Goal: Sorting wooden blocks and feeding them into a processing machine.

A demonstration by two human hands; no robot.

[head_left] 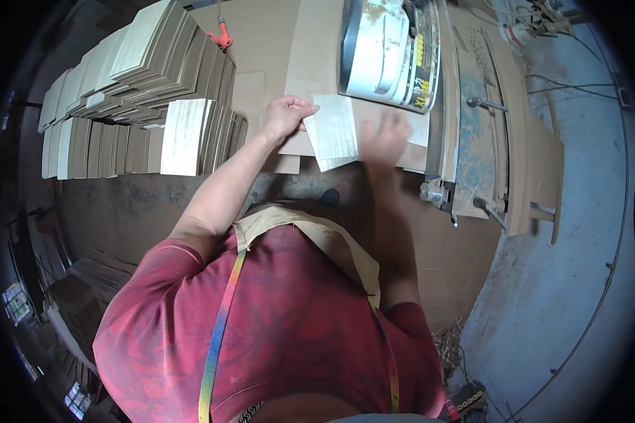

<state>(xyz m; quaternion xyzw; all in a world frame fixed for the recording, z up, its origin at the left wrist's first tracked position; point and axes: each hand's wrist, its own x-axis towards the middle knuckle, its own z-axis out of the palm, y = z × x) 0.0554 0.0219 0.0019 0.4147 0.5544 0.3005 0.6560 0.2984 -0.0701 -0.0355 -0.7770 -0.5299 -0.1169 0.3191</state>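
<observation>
Brown dusty bench (275,42) carried the work. Left hand (286,115) pinched the edge of a pale wood sheet (335,134), grip closed on it. Right hand (386,137) was blurred, lying on the sheet, its grip unclear. Stacked sheets (148,77) sat left of the left hand.

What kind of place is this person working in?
Most likely a small woodworking or veneer workshop. Stacks of thin wooden sheets fill the bench, a bench-mounted machine stands beside them, and both hands handle a pale sheet in front of it.
</observation>
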